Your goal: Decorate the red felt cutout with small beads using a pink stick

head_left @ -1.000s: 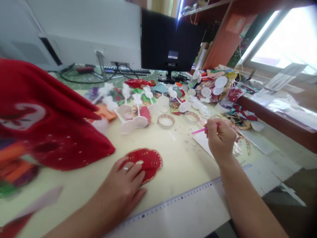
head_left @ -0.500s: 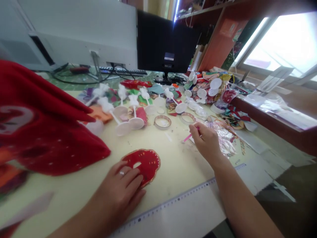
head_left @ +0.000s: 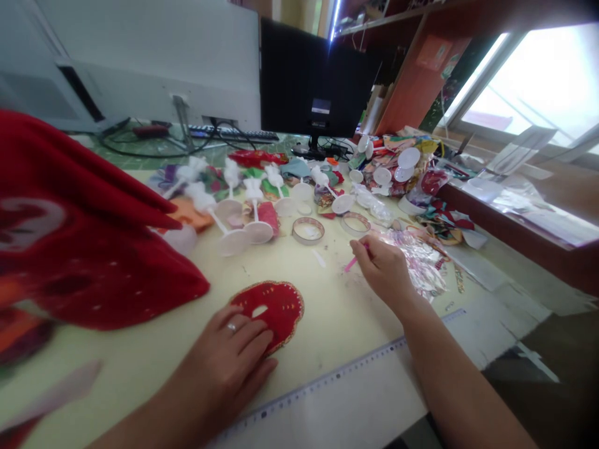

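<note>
My left hand (head_left: 224, 355) lies flat, with a ring on one finger, pressing on an oval red fabric piece (head_left: 281, 305) with gold beaded edging and a small white slit. My right hand (head_left: 384, 269) pinches a thin pink stick (head_left: 352, 264) whose tip points down toward the table. Just right of that hand lies a crumpled sheet of silver foil (head_left: 416, 262). Two rings of gold-edged tape (head_left: 307, 231) stand ahead of my hands, with white plastic stemmed pieces (head_left: 246, 232) beyond and to the left.
A large red embroidered cloth (head_left: 79, 237) covers the left of the pale table (head_left: 337, 318). A metal ruler (head_left: 322, 390) lies along the near edge. Colourful scraps and white discs (head_left: 393, 168) pile up at the back right, near a monitor (head_left: 299, 81), cables and a window.
My right hand has moved left and closer to the tape rings, uncovering more of the foil. The pink stick now points further downward. My left hand stays on the red piece.
</note>
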### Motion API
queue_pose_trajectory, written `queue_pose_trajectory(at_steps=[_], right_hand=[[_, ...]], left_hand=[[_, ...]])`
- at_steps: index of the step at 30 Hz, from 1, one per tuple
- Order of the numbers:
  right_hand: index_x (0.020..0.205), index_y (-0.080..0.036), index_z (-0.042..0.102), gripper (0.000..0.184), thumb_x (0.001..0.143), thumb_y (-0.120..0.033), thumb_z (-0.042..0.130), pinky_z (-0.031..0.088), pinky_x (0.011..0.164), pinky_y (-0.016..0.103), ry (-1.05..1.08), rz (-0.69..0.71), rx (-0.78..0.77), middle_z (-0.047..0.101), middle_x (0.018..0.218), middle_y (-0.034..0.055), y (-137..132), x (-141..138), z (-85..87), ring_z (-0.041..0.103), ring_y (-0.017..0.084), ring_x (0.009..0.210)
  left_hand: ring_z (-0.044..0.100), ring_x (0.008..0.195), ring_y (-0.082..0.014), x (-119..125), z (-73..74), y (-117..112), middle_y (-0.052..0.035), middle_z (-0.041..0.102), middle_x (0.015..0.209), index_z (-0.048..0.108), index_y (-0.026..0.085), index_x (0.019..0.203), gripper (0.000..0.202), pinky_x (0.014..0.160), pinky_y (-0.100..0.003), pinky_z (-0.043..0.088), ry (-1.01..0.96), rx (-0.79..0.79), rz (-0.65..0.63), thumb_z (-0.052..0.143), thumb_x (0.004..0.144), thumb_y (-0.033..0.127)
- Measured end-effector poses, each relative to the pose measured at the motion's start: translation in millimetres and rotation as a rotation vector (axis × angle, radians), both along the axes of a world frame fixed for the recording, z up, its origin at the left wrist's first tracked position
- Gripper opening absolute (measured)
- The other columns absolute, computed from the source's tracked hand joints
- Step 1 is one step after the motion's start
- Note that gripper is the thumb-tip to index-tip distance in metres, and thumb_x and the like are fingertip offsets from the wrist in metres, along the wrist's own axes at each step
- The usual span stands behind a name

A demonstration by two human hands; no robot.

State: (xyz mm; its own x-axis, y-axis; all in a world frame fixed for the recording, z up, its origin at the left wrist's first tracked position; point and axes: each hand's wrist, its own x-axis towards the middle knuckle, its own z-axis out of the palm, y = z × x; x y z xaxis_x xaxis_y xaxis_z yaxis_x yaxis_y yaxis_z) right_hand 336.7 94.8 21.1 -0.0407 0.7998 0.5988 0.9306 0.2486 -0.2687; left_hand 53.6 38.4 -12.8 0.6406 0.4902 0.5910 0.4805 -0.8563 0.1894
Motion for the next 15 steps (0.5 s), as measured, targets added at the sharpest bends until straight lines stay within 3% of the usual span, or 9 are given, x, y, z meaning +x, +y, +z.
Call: queue_pose_trajectory(at_steps=[15], right_hand=[[0.062,-0.018,0.047,0.029,0.088,-0.031,0.047,0.029,0.048,0.022,0.009,0.038,0.020,0.039,0.048,-0.0053,-1.9,-1.7,-0.4,0.037,0.008,0.044]], left_hand=[[0.057,0.080,-0.0199,-0.6,-5.0,-0.7,-0.0060,0.067,0.087,0.064,0.012,0.095,0.015,0.087,-0.043,0.039,0.019,-0.002,0.010,0.055,0.085,0.017]])
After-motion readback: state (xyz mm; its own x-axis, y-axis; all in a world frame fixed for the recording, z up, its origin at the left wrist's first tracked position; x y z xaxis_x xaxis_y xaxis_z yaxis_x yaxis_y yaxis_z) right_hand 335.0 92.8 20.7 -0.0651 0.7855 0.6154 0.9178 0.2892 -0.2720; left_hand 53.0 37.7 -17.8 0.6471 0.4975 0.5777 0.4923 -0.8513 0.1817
